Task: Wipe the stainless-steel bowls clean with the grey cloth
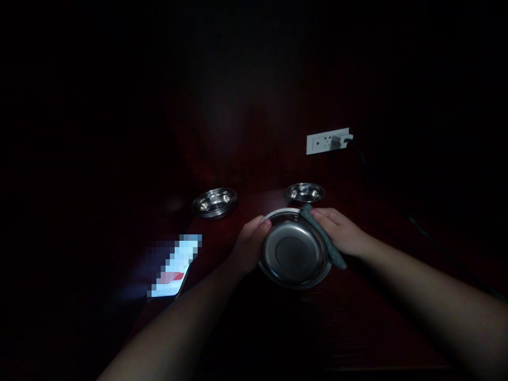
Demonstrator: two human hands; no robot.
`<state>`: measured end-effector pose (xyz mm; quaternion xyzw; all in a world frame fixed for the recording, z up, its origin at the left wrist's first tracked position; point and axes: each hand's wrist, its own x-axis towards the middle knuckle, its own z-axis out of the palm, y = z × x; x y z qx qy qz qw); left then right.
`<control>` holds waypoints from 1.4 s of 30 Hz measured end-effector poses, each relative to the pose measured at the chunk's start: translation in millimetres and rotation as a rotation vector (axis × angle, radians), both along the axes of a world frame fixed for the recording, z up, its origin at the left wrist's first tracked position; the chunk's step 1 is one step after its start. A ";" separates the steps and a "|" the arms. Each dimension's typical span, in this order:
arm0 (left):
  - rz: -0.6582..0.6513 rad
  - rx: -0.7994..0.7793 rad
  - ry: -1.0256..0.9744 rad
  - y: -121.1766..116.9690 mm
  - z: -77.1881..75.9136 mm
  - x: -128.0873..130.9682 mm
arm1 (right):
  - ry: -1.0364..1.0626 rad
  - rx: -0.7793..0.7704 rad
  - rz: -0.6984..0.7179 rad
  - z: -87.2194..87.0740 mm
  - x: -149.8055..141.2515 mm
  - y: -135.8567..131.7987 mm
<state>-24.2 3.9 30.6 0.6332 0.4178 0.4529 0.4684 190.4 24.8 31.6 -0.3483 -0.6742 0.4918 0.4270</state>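
Note:
Between my hands is a shiny metal bowl (pixel 296 251), tilted so that its round underside faces me. My left hand (pixel 252 241) grips the bowl's left rim, thumb on the near side. On the right, my right hand (pixel 337 230) is closed on a grey-green cloth (pixel 325 238), which it presses against the bowl's right rim. The fingers behind the bowl and cloth are hidden. Just beyond, another metal bowl (pixel 305 192) sits upright on the dark red table (pixel 357 317). A stack of similar metal bowls (pixel 215 202) stands farther left.
A lit phone (pixel 177 270), its screen blurred out, lies on the left by my forearm. On the back wall is a white power socket (pixel 327 141) with a plug (pixel 342 139) in it. A dark cable (pixel 416 225) runs down the right side. Surroundings are very dark.

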 end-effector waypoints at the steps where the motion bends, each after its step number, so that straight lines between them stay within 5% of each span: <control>1: 0.001 0.003 -0.002 0.1 -0.5 -0.1 | 0.000 -0.003 0.000 -0.1 -0.2 -0.2; 42: 0.024 -0.005 -0.003 -1.6 -0.2 2.6 | -0.030 -0.026 -0.032 0.6 -0.6 -1.5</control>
